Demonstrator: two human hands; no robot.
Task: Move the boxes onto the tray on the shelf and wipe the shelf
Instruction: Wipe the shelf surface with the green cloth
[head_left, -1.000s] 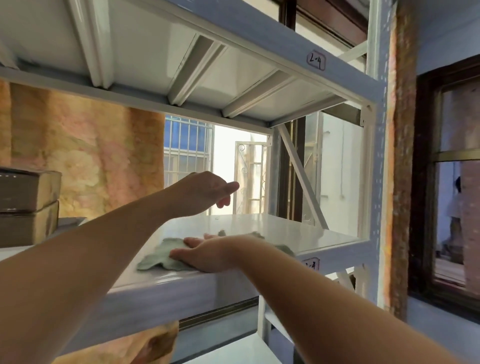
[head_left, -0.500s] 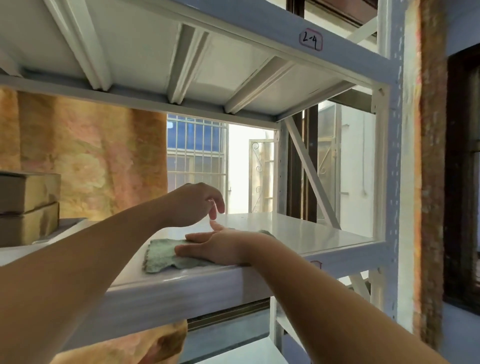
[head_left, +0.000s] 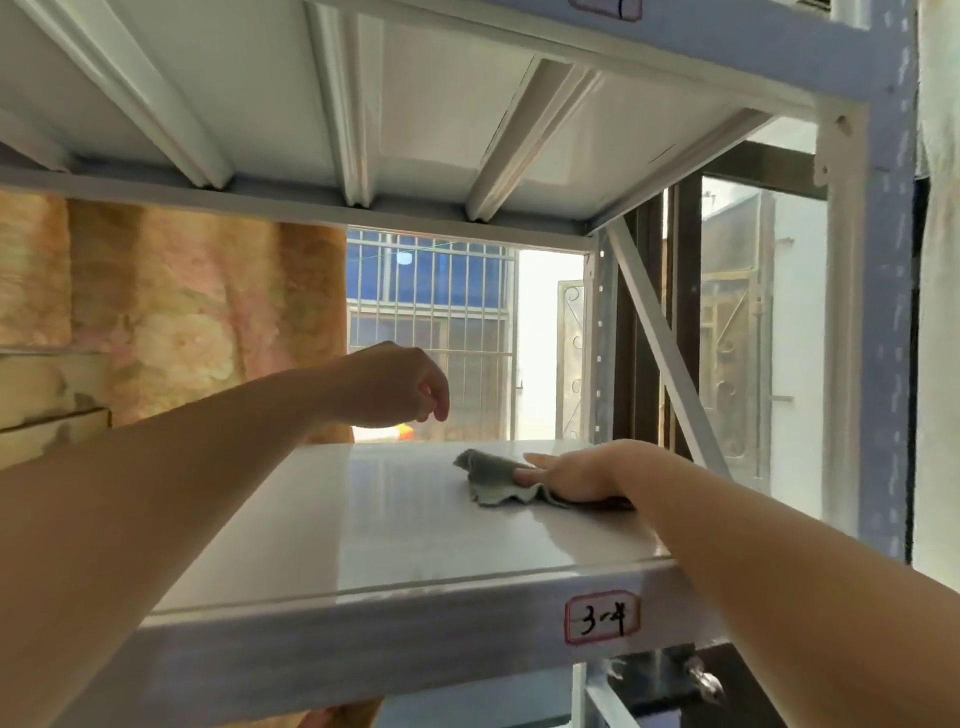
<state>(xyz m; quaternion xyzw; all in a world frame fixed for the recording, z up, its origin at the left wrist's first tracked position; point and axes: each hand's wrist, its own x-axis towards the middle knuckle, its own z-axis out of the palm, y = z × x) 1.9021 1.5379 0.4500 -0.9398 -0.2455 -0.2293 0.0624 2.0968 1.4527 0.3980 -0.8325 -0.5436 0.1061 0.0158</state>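
Observation:
A white metal shelf (head_left: 363, 525) labelled 3-4 fills the middle of the head view. A grey-green cloth (head_left: 491, 475) lies on it toward the right back. My right hand (head_left: 582, 473) rests flat on the cloth, pressing it to the shelf. My left hand (head_left: 400, 387) hovers above the shelf to the left of the cloth, fingers loosely curled and holding nothing. Two stacked brown boxes (head_left: 47, 410) show at the far left edge, partly hidden by my left arm. The tray is hidden from view.
The shelf above (head_left: 363, 104) hangs low overhead. A diagonal brace (head_left: 665, 353) and a blue-grey upright post (head_left: 883, 312) close the right end. Behind are a patterned curtain (head_left: 197, 312) and a barred window (head_left: 431, 322).
My right hand has slid the cloth to the right and farther back along the shelf. The left hand stays raised with its fingers curled more. The camera has moved closer and rightward.

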